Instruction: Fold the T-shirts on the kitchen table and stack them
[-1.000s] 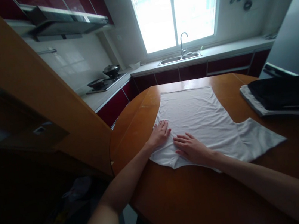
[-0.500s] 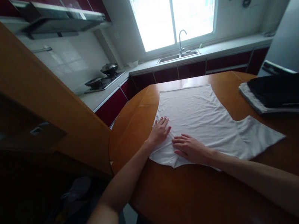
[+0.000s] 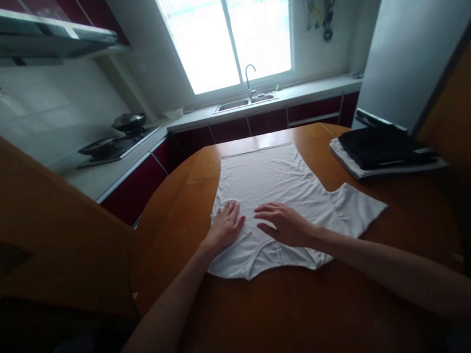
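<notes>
A white T-shirt [image 3: 267, 174] lies spread on the wooden table [image 3: 311, 313], its neckline toward me and its hem at the far side. The right-hand sleeve points out to the right; on the left, the cloth looks folded inward. My left hand [image 3: 226, 224] rests flat on the shirt's left edge with fingers outstretched. Over the middle of the shirt, nearer the collar, is my right hand [image 3: 285, 223], its fingers spread and holding nothing. Whether its fingertips touch the fabric I cannot tell. Small wrinkles run across the shirt's right half.
Folded dark clothing [image 3: 385, 147] lies on a pale folded pile at the table's right. Behind the table stand a counter with a sink [image 3: 246, 102] and a stove carrying pans [image 3: 129, 123]. A fridge [image 3: 401, 37] is at right, an orange-brown panel [image 3: 37, 196] at left.
The view has swung to the right. My right hand has come off the collar area and lies slightly farther up the shirt. My left hand stays on the left edge.
</notes>
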Available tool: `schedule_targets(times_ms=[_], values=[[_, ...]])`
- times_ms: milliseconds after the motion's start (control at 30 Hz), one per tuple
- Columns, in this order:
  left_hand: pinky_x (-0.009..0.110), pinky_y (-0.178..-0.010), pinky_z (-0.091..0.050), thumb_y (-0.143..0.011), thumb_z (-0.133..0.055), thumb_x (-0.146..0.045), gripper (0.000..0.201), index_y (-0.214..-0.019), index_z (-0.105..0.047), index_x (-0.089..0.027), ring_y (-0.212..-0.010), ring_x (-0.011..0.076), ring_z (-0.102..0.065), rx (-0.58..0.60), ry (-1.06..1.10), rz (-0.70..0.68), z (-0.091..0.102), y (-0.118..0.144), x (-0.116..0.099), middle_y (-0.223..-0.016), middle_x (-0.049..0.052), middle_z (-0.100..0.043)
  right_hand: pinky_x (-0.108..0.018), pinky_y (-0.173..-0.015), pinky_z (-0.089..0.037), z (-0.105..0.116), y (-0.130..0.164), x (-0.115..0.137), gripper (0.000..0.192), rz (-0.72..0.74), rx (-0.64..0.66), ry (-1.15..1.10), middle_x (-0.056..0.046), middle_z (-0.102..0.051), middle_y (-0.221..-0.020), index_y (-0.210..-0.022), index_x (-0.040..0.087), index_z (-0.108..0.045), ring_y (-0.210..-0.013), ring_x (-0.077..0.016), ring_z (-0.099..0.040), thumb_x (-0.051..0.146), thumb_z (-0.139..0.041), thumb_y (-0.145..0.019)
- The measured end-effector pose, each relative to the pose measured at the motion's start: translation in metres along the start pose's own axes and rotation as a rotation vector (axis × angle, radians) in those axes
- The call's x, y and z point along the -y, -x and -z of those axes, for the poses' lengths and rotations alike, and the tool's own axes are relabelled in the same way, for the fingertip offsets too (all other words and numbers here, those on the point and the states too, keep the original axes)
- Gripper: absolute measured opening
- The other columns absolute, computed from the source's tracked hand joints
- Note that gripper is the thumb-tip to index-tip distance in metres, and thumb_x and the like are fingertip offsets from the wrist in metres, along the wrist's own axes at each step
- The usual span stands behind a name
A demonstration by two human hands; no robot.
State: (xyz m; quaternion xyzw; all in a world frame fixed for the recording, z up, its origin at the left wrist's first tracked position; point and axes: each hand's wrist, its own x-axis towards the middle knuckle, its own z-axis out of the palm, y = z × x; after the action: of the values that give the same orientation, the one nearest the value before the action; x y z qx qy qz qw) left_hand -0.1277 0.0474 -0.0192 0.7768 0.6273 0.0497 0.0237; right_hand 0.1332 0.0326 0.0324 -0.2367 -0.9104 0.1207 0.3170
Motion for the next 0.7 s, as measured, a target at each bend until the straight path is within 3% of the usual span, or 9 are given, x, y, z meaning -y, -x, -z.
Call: schedule_targets(times_ms=[133,267,367,500,700], values=[[0.049,-0.124,-0.017,-0.103,-0.021,-0.051,0.07,-0.157,-0.032,-0.009,-0.155,0.0276,-0.015,0.016,-0.029,0.005,-0.003,-0.005,0.006,-0.166,0.014,-0.022,-0.033,-0.097,-0.049,0.056,0.012,-0.036,0.026,-0.387,-0.091,0.117,-0.01,-0.072,-0.12,-0.118,0.02,-0.07,-0.113,-0.0226,-0.065,0.027,-0.059,-0.096],[0.05,-0.123,-0.019,-0.101,-0.021,-0.051,0.071,-0.158,-0.032,-0.009,-0.155,0.0283,-0.016,0.032,-0.042,0.021,-0.004,-0.01,0.011,-0.166,0.014,-0.023,-0.03,-0.084,-0.05,0.115,0.053,-0.084,0.019,-0.859,0.004,0.281,-0.009,-0.076,-0.101,-0.101,0.02,-0.076,-0.097,-0.0235,-0.07,0.031,-0.063,-0.092],[0.05,-0.122,-0.021,-0.1,-0.022,-0.052,0.072,-0.157,-0.034,-0.01,-0.154,0.0288,-0.018,0.025,-0.043,0.026,-0.006,-0.014,0.015,-0.165,0.014,-0.025,-0.026,-0.073,-0.048,0.148,0.085,-0.111,0.019,-1.116,0.069,0.334,-0.01,-0.077,-0.093,-0.09,0.018,-0.077,-0.088,-0.0227,-0.071,0.033,-0.066,-0.089],[0.05,-0.122,-0.022,-0.099,-0.022,-0.052,0.073,-0.157,-0.034,-0.009,-0.154,0.029,-0.019,0.025,-0.044,0.022,-0.009,-0.016,0.02,-0.165,0.014,-0.025,-0.025,-0.067,-0.047,0.167,0.107,-0.128,0.02,-1.264,0.093,0.313,-0.012,-0.076,-0.091,-0.089,0.016,-0.077,-0.087,-0.0239,-0.071,0.034,-0.074,-0.08],[0.05,-0.121,-0.025,-0.099,-0.022,-0.05,0.071,-0.156,-0.036,-0.009,-0.153,0.0301,-0.021,0.017,-0.069,0.005,-0.008,-0.017,0.023,-0.165,0.015,-0.027,-0.027,-0.068,-0.05,0.168,0.116,-0.144,0.019,-1.272,0.165,0.231,-0.012,-0.075,-0.087,-0.084,0.015,-0.076,-0.084,-0.024,-0.071,0.028,-0.082,-0.071]])
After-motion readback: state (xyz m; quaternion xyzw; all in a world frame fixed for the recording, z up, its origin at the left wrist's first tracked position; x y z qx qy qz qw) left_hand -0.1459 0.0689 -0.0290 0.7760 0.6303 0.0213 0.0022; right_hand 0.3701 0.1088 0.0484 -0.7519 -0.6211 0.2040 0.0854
